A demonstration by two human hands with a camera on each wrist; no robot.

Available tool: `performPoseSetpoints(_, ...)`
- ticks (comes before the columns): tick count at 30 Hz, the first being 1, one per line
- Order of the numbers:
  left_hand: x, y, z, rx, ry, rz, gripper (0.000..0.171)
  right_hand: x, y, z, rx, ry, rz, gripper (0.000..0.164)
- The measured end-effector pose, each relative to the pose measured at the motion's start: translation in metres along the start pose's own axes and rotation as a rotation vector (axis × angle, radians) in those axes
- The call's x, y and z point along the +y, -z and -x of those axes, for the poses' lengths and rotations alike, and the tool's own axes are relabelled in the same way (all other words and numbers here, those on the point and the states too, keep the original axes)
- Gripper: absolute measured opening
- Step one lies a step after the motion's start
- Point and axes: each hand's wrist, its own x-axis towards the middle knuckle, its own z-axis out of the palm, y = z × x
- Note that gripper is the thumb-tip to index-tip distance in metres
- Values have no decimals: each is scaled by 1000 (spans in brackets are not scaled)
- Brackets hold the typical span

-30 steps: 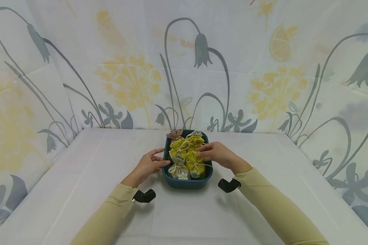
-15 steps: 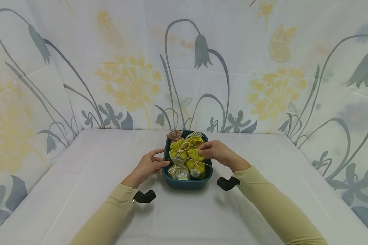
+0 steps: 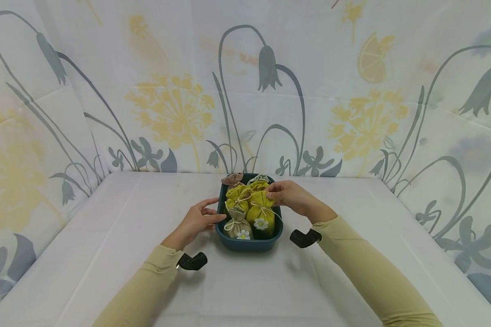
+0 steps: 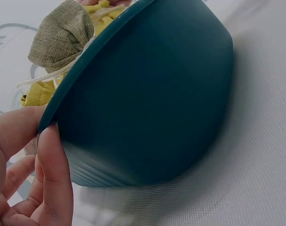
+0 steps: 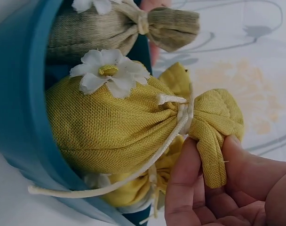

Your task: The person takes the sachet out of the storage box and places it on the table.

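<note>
A dark teal plastic tub (image 3: 248, 245) holds several small drawstring pouches. With its thumb and a finger, my left hand (image 3: 200, 218) pinches the tub's left rim; the left wrist view shows the fingertips on either side of the rim. My right hand (image 3: 292, 197) pinches the gathered top of a yellow pouch (image 5: 110, 127) that has a white cloth flower and a white cord tie. That pouch stands upright at the front right of the tub, its lower part inside the walls. Beside it sits a beige pouch (image 3: 238, 223), also with a white flower.
Another yellow pouch (image 3: 236, 194) lies behind the beige one. Farther back are a brownish-pink pouch (image 3: 232, 180) and a pale grey one (image 3: 258, 179). The tub stands on a white-covered table (image 3: 147, 204), near a flower-printed cloth backdrop (image 3: 245, 113).
My right hand has moved up and slightly back, taking hold of the front right yellow pouch's top and lifting it a little; its flower sits higher. My left hand stays at the rim.
</note>
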Motion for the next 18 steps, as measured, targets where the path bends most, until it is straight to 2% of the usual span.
performPoseSetpoints(6, -4, 1, -5, -4, -2, -1, 61, -11, 6, 2, 17, 1, -18, 15)
performPoseSetpoints(10, -13, 3, -15, 3, -1, 7, 63, -17, 11, 2, 16, 6, -34, 14)
performPoseSetpoints(13, -22, 4, -23, 15, 4, 6, 64, -21, 16, 4, 12, 26, -53, 14)
performPoseSetpoints(18, -27, 4, -27, 33, 4, -13, 63, -27, 23, 8, 13, 65, -71, 16)
